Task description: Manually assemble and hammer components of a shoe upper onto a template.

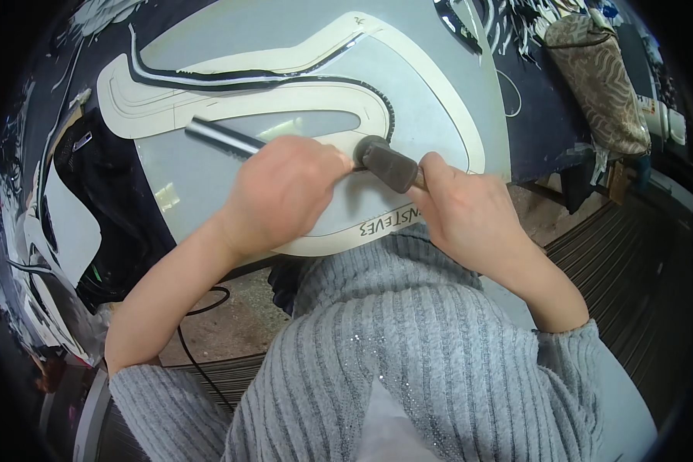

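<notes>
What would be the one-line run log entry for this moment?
left hand: holds metal rod | right hand: holds dark hammer | under: cream curved template, grey board

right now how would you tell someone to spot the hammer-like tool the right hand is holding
Start at the big pale grey board with the cream curved template lying on it. At its near edge the two hands meet; the right hand grips a short tool with a dark grey, rounded head. Unlike the slim shiny metal rod in the left hand, it is stubby, matte and thick.
</notes>
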`<state>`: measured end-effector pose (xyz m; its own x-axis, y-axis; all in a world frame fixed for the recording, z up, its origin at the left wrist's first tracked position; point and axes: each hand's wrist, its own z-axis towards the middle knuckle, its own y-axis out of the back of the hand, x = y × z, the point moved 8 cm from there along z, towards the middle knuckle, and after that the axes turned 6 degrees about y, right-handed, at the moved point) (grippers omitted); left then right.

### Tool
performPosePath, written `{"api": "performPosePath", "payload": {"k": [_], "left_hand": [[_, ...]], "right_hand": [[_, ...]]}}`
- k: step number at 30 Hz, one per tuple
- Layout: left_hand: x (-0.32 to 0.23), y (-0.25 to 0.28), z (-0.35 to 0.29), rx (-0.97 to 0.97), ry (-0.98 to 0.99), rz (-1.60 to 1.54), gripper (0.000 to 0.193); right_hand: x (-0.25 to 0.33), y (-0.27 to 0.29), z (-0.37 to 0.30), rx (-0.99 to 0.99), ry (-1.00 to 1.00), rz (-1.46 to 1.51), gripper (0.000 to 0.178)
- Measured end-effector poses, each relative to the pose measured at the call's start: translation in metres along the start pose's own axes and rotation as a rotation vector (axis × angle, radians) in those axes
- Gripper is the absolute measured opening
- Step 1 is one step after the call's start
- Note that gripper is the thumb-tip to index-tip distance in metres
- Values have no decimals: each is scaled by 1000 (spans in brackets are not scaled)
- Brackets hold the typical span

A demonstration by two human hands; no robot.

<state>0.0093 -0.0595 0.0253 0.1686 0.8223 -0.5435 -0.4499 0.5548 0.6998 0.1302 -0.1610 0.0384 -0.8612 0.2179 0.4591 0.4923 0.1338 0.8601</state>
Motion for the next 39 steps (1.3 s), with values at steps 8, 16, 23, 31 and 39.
{"api": "performPosePath", "payload": {"k": [8,16,23,31,39], "left_hand": [[9,-2,21,33,371,-43,45],[13,0,32,120,467,-109,47],[-7,-13,30,135,250,163,52],[6,-4,22,98,423,-24,49],[1,-17,0,215,304,51,33]], "right_hand": [[-13,2,5,-15,-34,39,31],[-20,-2,3,-16,-69,98,32],[-21,-2,1,-65,-45,143,32],[-24,-5,2,-40,-62,148,32],[-12,4,11,31,0,84,32]]}}
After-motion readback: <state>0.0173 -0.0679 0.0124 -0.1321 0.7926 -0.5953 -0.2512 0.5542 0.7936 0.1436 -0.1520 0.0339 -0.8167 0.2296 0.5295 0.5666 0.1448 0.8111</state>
